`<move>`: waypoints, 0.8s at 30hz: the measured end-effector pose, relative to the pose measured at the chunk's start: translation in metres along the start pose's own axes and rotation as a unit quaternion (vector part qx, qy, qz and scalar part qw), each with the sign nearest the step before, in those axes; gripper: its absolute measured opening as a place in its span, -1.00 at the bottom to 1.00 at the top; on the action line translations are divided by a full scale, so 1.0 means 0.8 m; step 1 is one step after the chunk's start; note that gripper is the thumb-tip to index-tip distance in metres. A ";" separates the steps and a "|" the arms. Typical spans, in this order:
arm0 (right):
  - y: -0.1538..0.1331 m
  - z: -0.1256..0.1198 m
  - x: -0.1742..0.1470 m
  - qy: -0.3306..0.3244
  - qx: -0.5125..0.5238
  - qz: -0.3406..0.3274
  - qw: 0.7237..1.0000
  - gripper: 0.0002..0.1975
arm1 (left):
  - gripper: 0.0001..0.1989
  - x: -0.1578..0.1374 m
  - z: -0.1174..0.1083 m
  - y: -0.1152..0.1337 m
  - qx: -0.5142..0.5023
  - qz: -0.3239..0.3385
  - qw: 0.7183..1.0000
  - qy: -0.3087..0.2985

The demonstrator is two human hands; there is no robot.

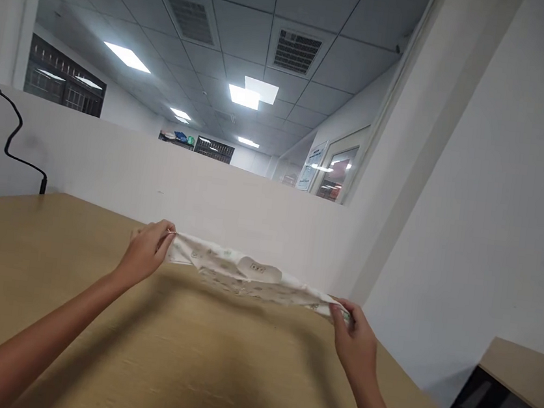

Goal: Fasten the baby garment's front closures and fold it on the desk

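A white shirt (244, 279) with small green and grey prints is stretched between my two hands above the wooden table. A pale rounded patch with dark marks shows at the middle of its upper edge. My left hand (152, 243) pinches the left end between thumb and fingers. At the other end, slightly lower in view, my right hand (355, 338) is closed on the cloth. The fabric sags between them, and its lower part is folded out of sight.
The wooden table (65, 337) reaches a low white wall (233, 199) with a window above it. On the left stands a black flexible phone holder (12, 135). At the lower right is a wood-topped dark piece of furniture (521, 383).
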State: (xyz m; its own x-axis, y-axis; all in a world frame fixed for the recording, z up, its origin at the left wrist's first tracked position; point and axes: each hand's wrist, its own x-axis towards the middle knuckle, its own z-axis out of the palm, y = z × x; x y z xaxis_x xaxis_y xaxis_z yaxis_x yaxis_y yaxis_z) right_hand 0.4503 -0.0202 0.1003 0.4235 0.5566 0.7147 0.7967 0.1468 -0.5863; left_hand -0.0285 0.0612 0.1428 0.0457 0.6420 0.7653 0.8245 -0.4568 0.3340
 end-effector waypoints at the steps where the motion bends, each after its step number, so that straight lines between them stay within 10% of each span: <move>1: 0.000 -0.002 -0.005 -0.004 0.005 0.004 1.000 -0.44 | -0.75 -0.007 -0.003 -0.003 -0.007 0.005 1.000 0.010; 10: 0.039 0.005 -0.083 -0.257 0.105 0.003 0.961 -0.45 | -0.68 -0.144 0.029 -0.081 -0.082 -0.012 0.991 -0.106; 17: 0.010 -0.056 -0.082 -0.506 0.105 0.050 0.855 -0.56 | -0.64 -0.145 -0.001 -0.100 -0.203 0.035 0.938 -0.280; 24: 0.035 -0.047 -0.095 -0.465 0.071 0.094 0.878 -0.55 | -0.57 -0.158 0.022 -0.131 -0.117 -0.046 0.947 -0.296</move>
State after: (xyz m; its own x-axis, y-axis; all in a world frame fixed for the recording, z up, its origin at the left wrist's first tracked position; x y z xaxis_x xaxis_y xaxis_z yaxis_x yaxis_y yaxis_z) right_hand 0.4570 -0.0895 0.0436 -0.0450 0.9988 0.0188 0.6603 0.0438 -0.7497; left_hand -0.1109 0.0387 0.0019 0.3452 0.8866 0.3077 0.6955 -0.4618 0.5504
